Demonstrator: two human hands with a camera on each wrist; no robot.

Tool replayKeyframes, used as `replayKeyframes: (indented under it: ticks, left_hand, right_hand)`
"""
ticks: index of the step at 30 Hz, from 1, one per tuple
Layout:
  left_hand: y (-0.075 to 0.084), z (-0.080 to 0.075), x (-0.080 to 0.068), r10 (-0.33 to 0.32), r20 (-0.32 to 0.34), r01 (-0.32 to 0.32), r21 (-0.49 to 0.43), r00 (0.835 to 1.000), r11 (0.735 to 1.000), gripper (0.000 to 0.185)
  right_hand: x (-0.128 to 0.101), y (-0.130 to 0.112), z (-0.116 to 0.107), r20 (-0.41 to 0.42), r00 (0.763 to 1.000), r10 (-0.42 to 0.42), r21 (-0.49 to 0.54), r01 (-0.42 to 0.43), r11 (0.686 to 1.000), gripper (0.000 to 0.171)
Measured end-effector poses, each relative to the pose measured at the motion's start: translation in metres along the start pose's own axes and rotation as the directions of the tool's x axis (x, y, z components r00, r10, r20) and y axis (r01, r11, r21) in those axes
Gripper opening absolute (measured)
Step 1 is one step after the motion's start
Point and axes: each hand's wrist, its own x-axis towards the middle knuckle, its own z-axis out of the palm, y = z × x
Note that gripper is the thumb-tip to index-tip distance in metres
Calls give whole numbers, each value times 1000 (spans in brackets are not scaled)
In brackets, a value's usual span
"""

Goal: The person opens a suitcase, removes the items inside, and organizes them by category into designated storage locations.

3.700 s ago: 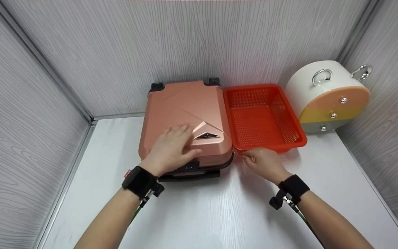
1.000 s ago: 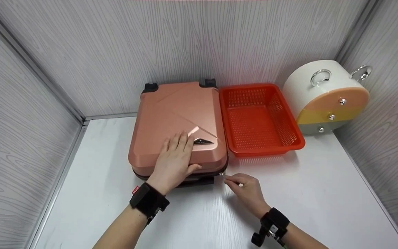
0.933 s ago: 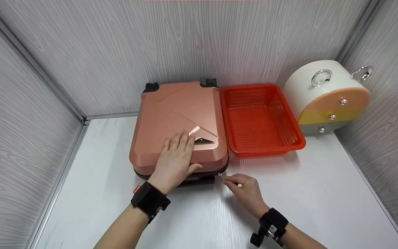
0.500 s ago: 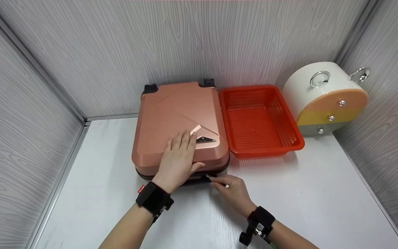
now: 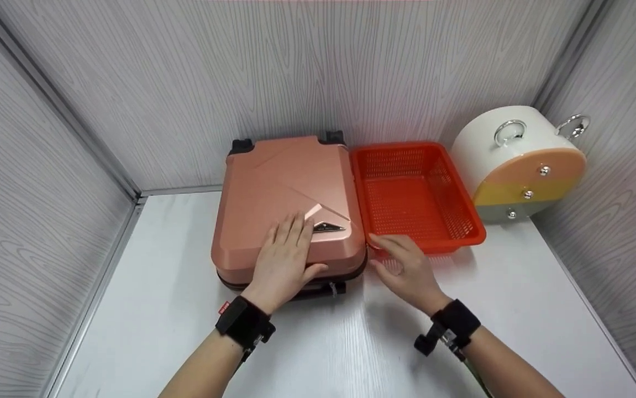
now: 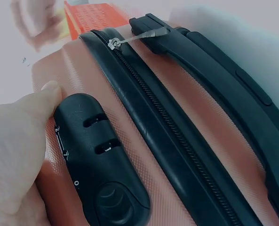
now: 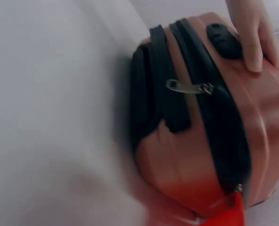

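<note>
Suitcase point(image 5: 284, 182) lies beneath my flat left hand point(image 5: 283, 262), its near right corner beside my right hand point(image 5: 413, 276), thumb and fingers parted near the red basket point(image 5: 400, 204).

On the white table point(image 5: 318, 354) I see a boxy, hard pink suitcase point(image 5: 287, 188), a red plastic basket point(image 5: 450, 244) with holes and a rounded white, striped-front box point(image 5: 508, 177).

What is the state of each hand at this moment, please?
Left hand: open, resting on the pink suitcase.
Right hand: open, holding nothing, near the red basket.
</note>
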Motion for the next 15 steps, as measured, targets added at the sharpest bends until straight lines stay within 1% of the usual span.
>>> replayKeyframes:
  ticks: [1,2,3,5,7,9,11,13,14,15]
  left_hand:
    - [0,0,0,0,1,0,3,1000,1000,95]
    - [0,0,0,-1,1,1,5,1000,1000,95]
    - [1,1,0,-1,3,1,6,1000,1000,95]
    - [0,2,1,1,2,-1,-3,1000,1000,95]
    - [0,4,1,5,1,-5,-16,1000,1000,95]
    - [0,5,0,9,-3,-9,-34,1000,999,94]
    - [1,5,-4,12,-20,-13,-51,1000,999,91]
    - [4,5,-14,27,-77,-32,-71,997,997,85]
    - [7,6,-21,48,-125,-60,-89,991,994,80]
    - [12,7,-30,79,-184,-100,-108,980,989,74]
  right_hand:
    - [9,2,-5,57,998,-19,-29,20,999,67]
    - [19,4,-8,129,991,-31,-62,39,997,76]
    - [29,6,-11,207,977,-42,-93,62,994,85]
    - [48,10,-14,347,936,-56,-147,114,983,97]
    - [64,13,-15,448,891,-66,-180,162,970,102]
    - [75,15,-16,516,854,-67,-191,191,963,102]
    - [80,16,-16,561,826,-62,-186,199,962,101]
    - [81,16,-15,584,809,-63,-166,195,967,99]
    - [81,15,-14,588,806,-66,-152,190,970,98]
    - [81,15,-14,588,806,-69,-136,182,974,97]
